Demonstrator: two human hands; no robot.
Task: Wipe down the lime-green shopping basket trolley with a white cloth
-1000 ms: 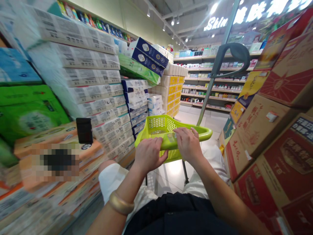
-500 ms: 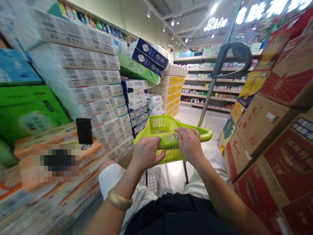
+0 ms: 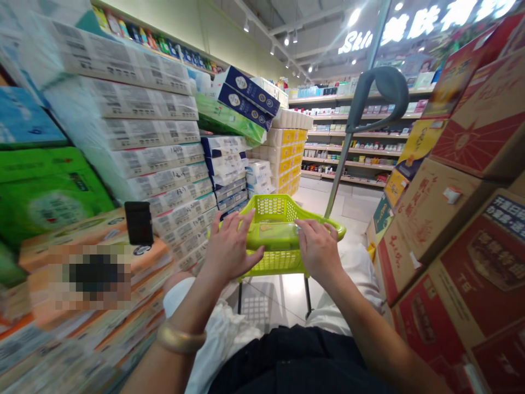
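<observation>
A lime-green shopping cart basket (image 3: 273, 205) stands in front of my knees, with perforated walls and a thick green handle bar (image 3: 273, 243) along its near side. A strip of clear film (image 3: 279, 230) covers the middle of the handle. My left hand (image 3: 229, 246) is at the handle's left part, fingers spread and thumb stretched out, gripping nothing. On the right part, my right hand (image 3: 320, 243) is curled over the bar, its fingertips pinched at the right end of the film. The basket's inside is partly hidden by the handle and hands.
Tall stacks of wrapped white packs (image 3: 159, 131) and orange packs (image 3: 151, 251) rise on my left, with a black device (image 3: 138, 223) there. Red and brown cartons (image 3: 438, 208) are piled on my right. A grey pole with a loop handle (image 3: 377, 101) stands ahead, before stocked shelves (image 3: 348, 137).
My left hand has loosened from the bar and moved left, its fingers spreading and baring more of the film. The handle has shifted slightly left in view. My right hand stays at the film's end.
</observation>
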